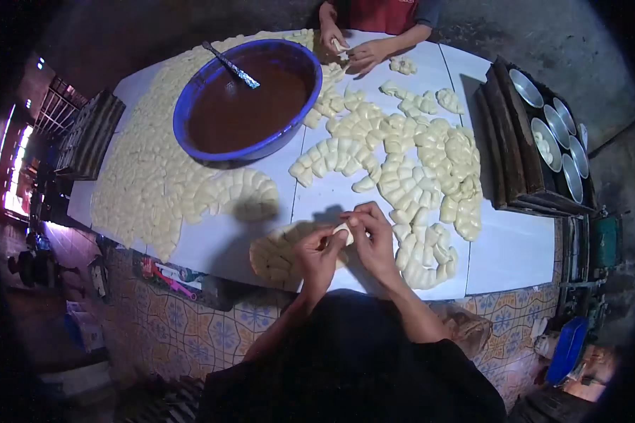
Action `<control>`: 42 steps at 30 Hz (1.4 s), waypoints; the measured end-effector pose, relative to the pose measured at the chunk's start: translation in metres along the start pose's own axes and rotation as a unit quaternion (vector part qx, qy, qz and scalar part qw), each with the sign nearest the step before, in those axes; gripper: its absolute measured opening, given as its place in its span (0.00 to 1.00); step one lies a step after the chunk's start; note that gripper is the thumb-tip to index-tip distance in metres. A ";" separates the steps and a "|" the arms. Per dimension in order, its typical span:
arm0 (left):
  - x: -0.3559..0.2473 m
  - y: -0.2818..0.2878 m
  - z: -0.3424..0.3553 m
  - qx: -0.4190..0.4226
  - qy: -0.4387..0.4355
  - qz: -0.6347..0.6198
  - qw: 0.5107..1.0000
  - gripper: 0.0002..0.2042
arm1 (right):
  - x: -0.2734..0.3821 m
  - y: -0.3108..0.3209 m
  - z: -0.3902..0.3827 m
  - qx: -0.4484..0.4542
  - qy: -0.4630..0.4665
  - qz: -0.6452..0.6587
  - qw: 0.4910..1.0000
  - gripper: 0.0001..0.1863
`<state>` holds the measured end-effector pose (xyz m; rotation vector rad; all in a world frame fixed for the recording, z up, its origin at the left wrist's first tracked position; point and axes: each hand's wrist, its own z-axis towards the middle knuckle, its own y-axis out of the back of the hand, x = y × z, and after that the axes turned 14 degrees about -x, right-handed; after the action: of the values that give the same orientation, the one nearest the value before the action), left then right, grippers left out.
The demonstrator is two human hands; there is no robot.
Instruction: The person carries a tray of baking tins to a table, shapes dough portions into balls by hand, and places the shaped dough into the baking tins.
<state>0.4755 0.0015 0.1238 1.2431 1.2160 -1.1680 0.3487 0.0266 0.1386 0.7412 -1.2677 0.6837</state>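
Observation:
Both my hands meet over the near edge of the white table, pinching a small pale dough piece between their fingertips. My left hand holds it from the left, and my right hand grips it from the right, thumb on top. Beneath and left of my hands lies a group of dough pieces, partly hidden by them. Rows of shaped dough pieces spread over the table to the right, and a broad mass of small pieces covers the left side.
A blue basin of brown liquid, with a whisk-like tool, stands at back left. A co-worker's hands hold dough at the far edge. Dark wooden trays with metal bowls stand at right; a stack of moulds is at left.

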 end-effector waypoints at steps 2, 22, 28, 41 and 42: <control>0.006 -0.003 0.002 -0.011 -0.017 -0.040 0.999 0.05 | 0.004 0.003 0.014 0.042 0.116 -0.029 0.992 0.14; -0.033 -0.024 0.337 0.155 0.014 0.410 0.898 0.46 | -0.077 -0.008 0.045 0.110 -0.146 0.233 0.955 0.38; -0.051 -0.033 0.272 0.151 0.006 0.363 0.920 0.44 | -0.095 0.006 0.044 0.032 -0.130 0.224 0.965 0.33; -0.003 -0.026 0.052 0.119 -0.034 0.057 0.991 0.18 | -0.034 -0.001 0.018 -0.048 0.041 0.027 0.998 0.15; 0.002 -0.022 0.047 0.117 -0.095 0.094 0.984 0.18 | -0.040 0.005 0.017 -0.027 0.109 -0.032 0.993 0.14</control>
<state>0.4539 -0.0459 0.1195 1.3542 0.8198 -1.2831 0.3279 0.0143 0.1025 0.6417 -1.0535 0.6569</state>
